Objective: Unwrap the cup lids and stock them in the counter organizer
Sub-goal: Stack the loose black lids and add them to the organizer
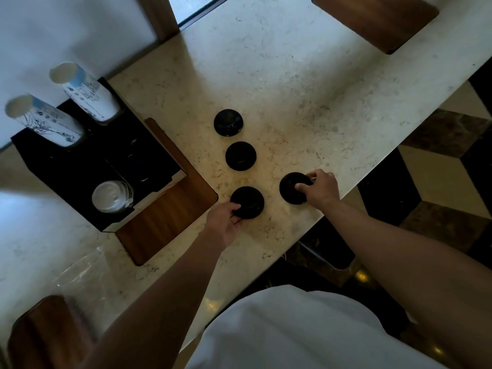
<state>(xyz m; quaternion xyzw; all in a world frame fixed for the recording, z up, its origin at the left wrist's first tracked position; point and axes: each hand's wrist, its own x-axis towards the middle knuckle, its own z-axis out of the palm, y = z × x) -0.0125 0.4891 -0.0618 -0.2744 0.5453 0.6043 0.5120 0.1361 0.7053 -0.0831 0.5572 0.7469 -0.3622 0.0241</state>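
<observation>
Several stacks of black cup lids stand on the pale stone counter [292, 83]. My left hand [225, 222] grips the near-left stack [250, 201] at its near edge. My right hand [320, 186] holds the near-right stack [291, 189] from its right side. Two more black stacks, one [241, 155] in the middle and one [228, 122] farther off, stand untouched. The black counter organizer [80, 179] sits to the left. It holds white lids [111, 197] in one slot and dark lids [138, 166] in another.
Two stacks of printed paper cups [87, 94] [45, 121] lean out of the organizer's far slots. Crumpled clear plastic wrap [82, 272] lies on the counter at the near left. Wooden inlays [170, 222] [378, 20] are set in the counter. The counter edge runs just right of my right hand.
</observation>
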